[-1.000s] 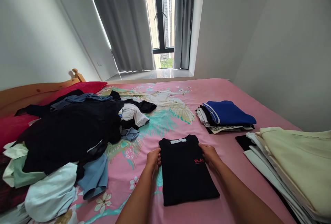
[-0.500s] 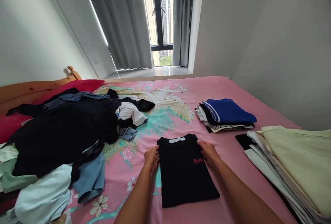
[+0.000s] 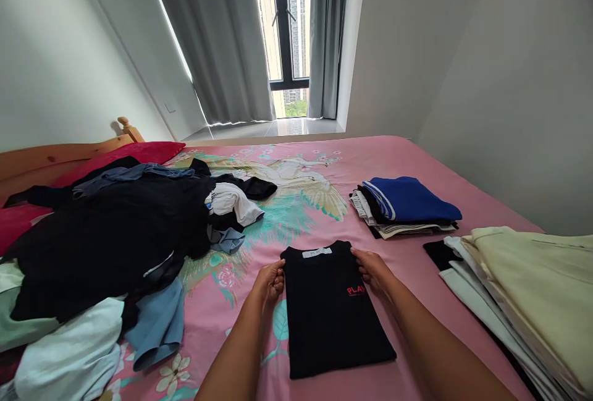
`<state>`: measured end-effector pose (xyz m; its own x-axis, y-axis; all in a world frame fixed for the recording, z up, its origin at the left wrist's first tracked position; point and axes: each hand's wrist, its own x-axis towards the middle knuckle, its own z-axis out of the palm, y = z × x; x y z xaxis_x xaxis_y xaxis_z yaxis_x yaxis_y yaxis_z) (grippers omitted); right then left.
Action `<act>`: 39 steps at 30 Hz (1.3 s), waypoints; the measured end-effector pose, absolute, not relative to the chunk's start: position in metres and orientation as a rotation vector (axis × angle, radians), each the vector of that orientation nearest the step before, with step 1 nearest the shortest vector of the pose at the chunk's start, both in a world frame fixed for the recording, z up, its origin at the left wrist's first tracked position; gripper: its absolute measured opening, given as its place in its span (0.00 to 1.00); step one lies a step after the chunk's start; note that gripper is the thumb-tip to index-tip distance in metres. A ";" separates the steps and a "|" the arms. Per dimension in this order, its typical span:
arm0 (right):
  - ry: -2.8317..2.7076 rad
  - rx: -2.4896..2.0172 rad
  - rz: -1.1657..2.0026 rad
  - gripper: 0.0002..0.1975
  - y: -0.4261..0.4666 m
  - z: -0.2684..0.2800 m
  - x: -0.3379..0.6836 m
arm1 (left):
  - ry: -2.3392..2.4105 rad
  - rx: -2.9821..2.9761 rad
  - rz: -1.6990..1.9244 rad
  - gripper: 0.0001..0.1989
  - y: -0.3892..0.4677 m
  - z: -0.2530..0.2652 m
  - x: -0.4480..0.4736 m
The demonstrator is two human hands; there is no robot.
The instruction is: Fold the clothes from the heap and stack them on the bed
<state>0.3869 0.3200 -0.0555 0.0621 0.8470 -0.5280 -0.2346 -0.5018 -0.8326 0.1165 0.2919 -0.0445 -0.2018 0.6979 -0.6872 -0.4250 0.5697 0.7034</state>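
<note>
A black T-shirt [image 3: 331, 320], folded into a neat rectangle, lies on the pink bed in front of me. Its collar with a white label faces away, and red "PLAY" lettering shows at the upper right of its front. My left hand [image 3: 270, 282] pinches the shirt's upper left corner between thumb and fingers. At the opposite upper corner, my right hand [image 3: 372, 268] grips the edge in the same way. The fabric between the hands looks flat and smooth.
To the left spreads a loose heap of clothes [image 3: 111, 240], mostly black. A folded pile topped with blue cloth [image 3: 412, 199] sits on the right. Nearer, a taller stack with a cream garment [image 3: 537, 290] stands at the right edge. The floral bedsheet [image 3: 222, 327] lies beneath.
Both hands keep hold of the T-shirt's upper corners. The shirt has barely shifted, its lower edge slightly nearer to me. The view has moved a little.
</note>
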 end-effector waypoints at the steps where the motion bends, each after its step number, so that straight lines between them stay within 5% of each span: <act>1: -0.641 -1.469 1.566 0.14 0.319 -0.055 0.386 | 1.463 0.258 1.077 0.15 0.291 -0.047 0.119; 18: -0.708 -1.387 1.579 0.18 0.313 -0.056 0.389 | 1.441 0.361 1.122 0.16 0.288 -0.049 0.114; 29: -0.880 -1.514 1.841 0.15 0.288 -0.042 0.407 | 1.393 0.449 0.686 0.18 0.263 -0.032 0.102; 39: -0.907 -1.559 1.718 0.17 0.274 -0.045 0.403 | 1.505 0.571 0.765 0.19 0.244 -0.041 0.111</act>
<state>0.4032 0.2735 -0.0447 -0.0925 0.8269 -0.5548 -0.0089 -0.5578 -0.8299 0.1109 0.2441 -0.0408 -0.0858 0.7469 -0.6594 -0.0924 0.6530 0.7517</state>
